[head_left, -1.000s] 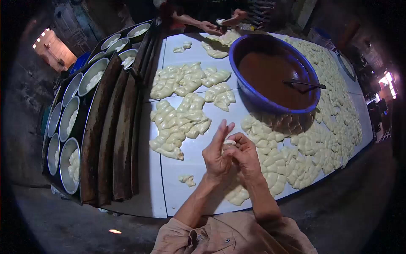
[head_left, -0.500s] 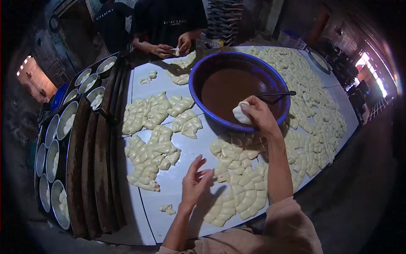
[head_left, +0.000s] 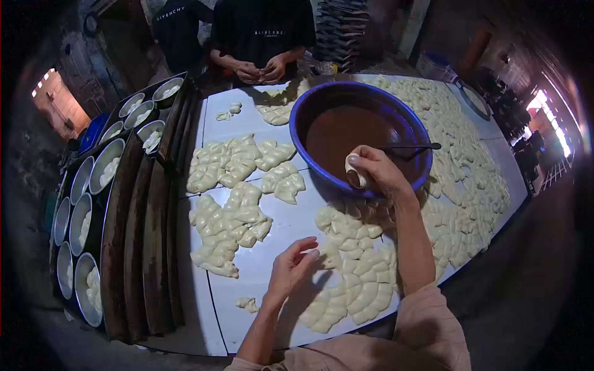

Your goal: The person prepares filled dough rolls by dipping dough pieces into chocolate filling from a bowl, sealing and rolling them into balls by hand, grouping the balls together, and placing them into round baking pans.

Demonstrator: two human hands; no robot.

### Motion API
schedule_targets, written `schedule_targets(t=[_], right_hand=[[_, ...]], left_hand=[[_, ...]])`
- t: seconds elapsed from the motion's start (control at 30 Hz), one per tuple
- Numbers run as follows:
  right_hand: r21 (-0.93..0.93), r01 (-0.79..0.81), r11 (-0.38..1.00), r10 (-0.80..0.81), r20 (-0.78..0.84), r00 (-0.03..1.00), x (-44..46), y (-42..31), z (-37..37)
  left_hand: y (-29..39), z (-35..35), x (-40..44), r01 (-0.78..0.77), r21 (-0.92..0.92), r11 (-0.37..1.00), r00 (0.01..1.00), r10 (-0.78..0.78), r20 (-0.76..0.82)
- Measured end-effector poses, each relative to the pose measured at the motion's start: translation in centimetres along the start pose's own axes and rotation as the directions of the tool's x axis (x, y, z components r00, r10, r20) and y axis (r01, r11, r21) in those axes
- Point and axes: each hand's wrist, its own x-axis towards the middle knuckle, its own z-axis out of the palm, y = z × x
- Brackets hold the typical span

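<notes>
My right hand (head_left: pixel 378 170) pinches a small dough piece (head_left: pixel 356 175) at the near rim of a blue basin (head_left: pixel 298 141). Brown coats part of that piece. Inside the basin is a brown liquid (head_left: pixel 346 133), with a dark-handled utensil (head_left: pixel 411 146) leaning on the right rim. My left hand (head_left: pixel 296 266) hovers over the white table, thumb and fingers apart, holding nothing. Beside it on the right lie joined pale dough pieces (head_left: pixel 356 278); another dough sheet (head_left: pixel 229 222) lies to its upper left.
Metal bowls (head_left: pixel 90 289) holding pale dough stand in dark trays at the left, beside long dark bars (head_left: pixel 133 247). Across the white table (head_left: pixel 247 321), a person in a black shirt (head_left: pixel 263 31) works with both hands. Another person (head_left: pixel 179 37) stands behind. Much dough (head_left: pixel 464 173) covers the right side.
My right hand has carried a dough piece from my left hand to the basin, and the piece now shows brown. My left hand has let go and opened. The view has shifted.
</notes>
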Motion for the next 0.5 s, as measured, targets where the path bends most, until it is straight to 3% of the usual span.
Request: schedule_targets(t=[0.03, 0.13, 0.23, 0.33, 0.4, 0.5], right_hand=[[0.187, 0.025, 0.982, -0.022, -0.016, 1.000, -0.7, -0.4, 0.9], [0.393, -0.001, 0.919, -0.003, 0.010, 1.000, -2.5, 0.2, 4.5], [0.524, -0.018, 0.852, -0.005, 0.042, 0.999, -4.3, 2.2, 8.7], [0.558, -0.082, 0.826, 0.059, 0.059, 0.996, -5.7, 4.8, 11.5], [0.583, -0.103, 0.806, 0.033, 0.129, 0.991, -6.6, 6.1, 13.0], [0.263, -0.025, 0.965, 0.010, 0.060, 0.998, -8.2, 7.1, 16.1]], left_hand=[[-0.1, 0.5, 0.7, -0.028, -0.015, 0.999, 1.000, 0.028, -0.009], [1.8, 2.4, 2.6, 0.010, -0.313, 0.950, 1.000, -0.011, 0.001], [1.9, 3.1, 3.5, 0.022, -0.689, 0.724, 0.997, -0.063, -0.034], [0.2, 1.1, 2.4, 0.014, -0.780, 0.625, 0.998, -0.062, -0.031], [-1.1, -0.4, 1.1, -0.038, -0.722, 0.690, 0.984, -0.102, -0.149], [-2.6, -2.7, -0.4, -0.042, -0.670, 0.741, 0.919, -0.235, -0.318]])
